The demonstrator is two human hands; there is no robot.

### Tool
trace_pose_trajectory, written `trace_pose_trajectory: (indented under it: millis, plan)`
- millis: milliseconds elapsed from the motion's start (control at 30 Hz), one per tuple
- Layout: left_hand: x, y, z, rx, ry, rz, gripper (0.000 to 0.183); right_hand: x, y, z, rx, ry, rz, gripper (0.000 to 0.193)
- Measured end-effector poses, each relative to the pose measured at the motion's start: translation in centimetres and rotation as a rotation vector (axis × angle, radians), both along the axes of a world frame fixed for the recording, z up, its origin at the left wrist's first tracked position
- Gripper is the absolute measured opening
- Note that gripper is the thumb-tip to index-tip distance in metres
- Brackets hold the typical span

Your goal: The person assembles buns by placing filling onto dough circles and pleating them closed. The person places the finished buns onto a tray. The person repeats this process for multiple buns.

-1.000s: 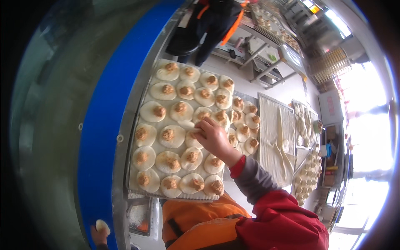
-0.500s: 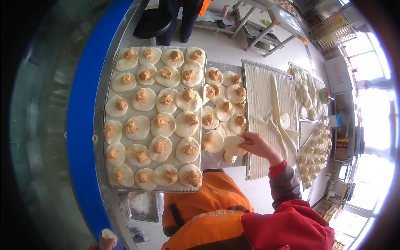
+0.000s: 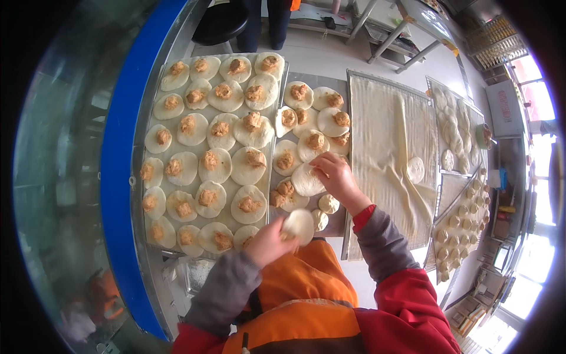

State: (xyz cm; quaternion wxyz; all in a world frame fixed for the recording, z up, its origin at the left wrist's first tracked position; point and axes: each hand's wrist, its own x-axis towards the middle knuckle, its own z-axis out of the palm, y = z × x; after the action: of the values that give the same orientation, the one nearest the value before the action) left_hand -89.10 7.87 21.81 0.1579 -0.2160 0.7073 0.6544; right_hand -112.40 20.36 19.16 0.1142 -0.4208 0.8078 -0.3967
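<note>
A person's left hand [image 3: 266, 243] is gripping a dough round [image 3: 299, 226] near the orange apron [image 3: 312, 271], while the right hand [image 3: 340, 182] is pinching another round's edge [image 3: 308, 180] above the middle tray [image 3: 337, 224]. Filled rounds [image 3: 220, 129] are covering the left tray [image 3: 172, 147]; cloth [image 3: 380, 147] is lying right.

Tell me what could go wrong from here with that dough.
The pale dough round at the right hand might smear the filling beside it. The left hand holds another round, which could slip and fold. Filled rounds to the left sit close together, so they may stick.
</note>
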Motion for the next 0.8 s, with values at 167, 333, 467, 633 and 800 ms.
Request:
trace_pose_trajectory:
  millis: [167,333,467,633,800]
  plan:
    - [-3.8,2.2,-3.4,-0.566,-0.135,-0.092,0.058,-0.9,2.3,-0.3,0.180,0.395,-0.035,0.037]
    - [-2.6,3.5,-1.7,-0.858,0.074,-0.002,0.055,-2.3,3.1,-0.9,0.247,0.228,0.091,0.039]
    - [-1.2,3.9,-0.8,-0.910,0.320,0.155,0.035,-1.4,2.4,-1.1,-0.027,0.154,-0.044,0.030]
    - [-4.6,4.4,-1.6,-1.183,0.374,-0.037,0.032,0.8,1.6,-0.8,0.199,0.309,0.178,0.043]
    - [-2.1,4.3,0.7,-0.979,0.414,0.071,0.046,3.9,5.7,1.9,-0.062,0.124,-0.016,0.036]
